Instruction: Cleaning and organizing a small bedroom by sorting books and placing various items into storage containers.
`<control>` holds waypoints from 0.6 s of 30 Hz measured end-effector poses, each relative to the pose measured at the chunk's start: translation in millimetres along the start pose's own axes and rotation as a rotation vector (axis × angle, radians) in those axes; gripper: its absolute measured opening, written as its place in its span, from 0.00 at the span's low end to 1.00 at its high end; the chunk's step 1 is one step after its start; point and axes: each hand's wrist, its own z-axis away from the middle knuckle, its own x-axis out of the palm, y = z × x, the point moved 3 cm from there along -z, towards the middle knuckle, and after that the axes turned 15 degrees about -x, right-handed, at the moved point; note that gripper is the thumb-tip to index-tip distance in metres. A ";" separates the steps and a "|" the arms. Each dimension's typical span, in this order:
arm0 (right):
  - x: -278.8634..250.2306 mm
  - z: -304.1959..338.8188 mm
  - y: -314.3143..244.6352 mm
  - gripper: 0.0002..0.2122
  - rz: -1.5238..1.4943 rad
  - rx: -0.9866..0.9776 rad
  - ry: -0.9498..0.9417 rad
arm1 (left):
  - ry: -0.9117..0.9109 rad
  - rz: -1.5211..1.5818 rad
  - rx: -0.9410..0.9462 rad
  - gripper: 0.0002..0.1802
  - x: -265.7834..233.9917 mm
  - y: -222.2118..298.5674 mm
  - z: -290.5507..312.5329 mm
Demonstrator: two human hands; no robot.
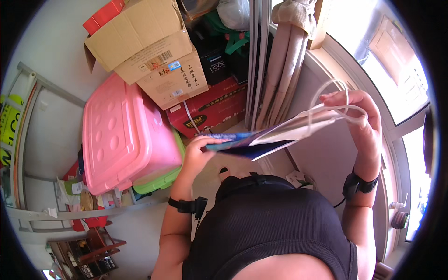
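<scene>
I hold a flat paper gift bag [268, 139], white outside with a dark blue face, out in front of my chest. My left hand [198, 154] grips its lower end, fingers curled over the blue edge. My right hand [357, 109] is raised higher and pinches the bag's top end where the thin white cord handles [332, 93] loop out around my fingers. Both wrists carry black bands. The bag is folded nearly shut, and its inside is hidden.
A pink lidded storage bin [121, 135] sits on a green one [156, 182] at left, with cardboard boxes [154, 51] and a red box [212, 109] stacked behind. A beige curtain [284, 60] hangs by the bright window [396, 70] at right. A cluttered shelf [84, 200] stands lower left.
</scene>
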 end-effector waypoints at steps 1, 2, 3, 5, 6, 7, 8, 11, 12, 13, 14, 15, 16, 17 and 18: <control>-2.7 0.0 -1.7 0.26 0.077 -0.004 0.031 | 0.197 -0.033 -0.103 0.08 -3.6 19.7 1.2; -6.5 0.3 -2.7 0.26 0.153 -0.007 0.063 | 0.325 -0.134 -0.116 0.11 -4.7 -12.5 -5.8; -21.9 6.2 5.8 0.28 0.289 0.019 0.039 | 0.310 -0.021 -0.140 0.12 -8.7 -19.1 -8.8; -27.7 9.3 21.4 0.29 0.376 0.002 0.134 | 0.313 -0.014 -0.188 0.14 -19.7 5.1 -10.9; -32.2 11.3 31.3 0.30 0.465 -0.019 0.227 | 0.355 -0.010 -0.162 0.13 -21.4 -2.8 -14.1; -52.8 21.5 43.8 0.32 0.618 -0.115 0.251 | 0.335 0.056 -0.162 0.12 -20.1 0.0 -19.9; -61.1 29.7 53.6 0.32 0.750 -0.091 0.332 | 0.327 0.115 -0.168 0.12 -22.9 0.0 -24.6; -68.1 54.3 105.7 0.31 0.480 0.044 0.573 | 0.369 0.206 -0.146 0.12 -42.5 -8.7 -32.8; -83.7 75.7 134.1 0.32 0.192 0.168 0.562 | 0.362 0.196 -0.155 0.12 -43.7 -7.4 -39.7; -82.0 90.3 161.2 0.34 -0.090 0.259 0.593 | 0.359 0.197 -0.151 0.12 -44.4 -2.1 -44.7; -77.3 111.2 183.2 0.35 -0.214 0.296 0.595 | 0.282 0.261 -0.207 0.12 -42.9 4.6 -51.1; -63.4 116.9 194.0 0.34 -0.474 0.349 0.460 | 0.215 0.320 -0.266 0.13 -43.6 6.6 -56.0; -36.5 110.4 188.1 0.36 -0.496 0.371 0.262 | 0.231 0.316 -0.266 0.13 -49.5 5.4 -58.9; -17.1 102.0 175.7 0.39 -0.272 0.390 -0.008 | 0.180 0.360 -0.313 0.13 -49.0 2.9 -63.9; -5.1 102.9 174.0 0.36 -0.386 0.333 -0.052 | 0.127 0.404 -0.359 0.13 -47.5 1.2 -68.9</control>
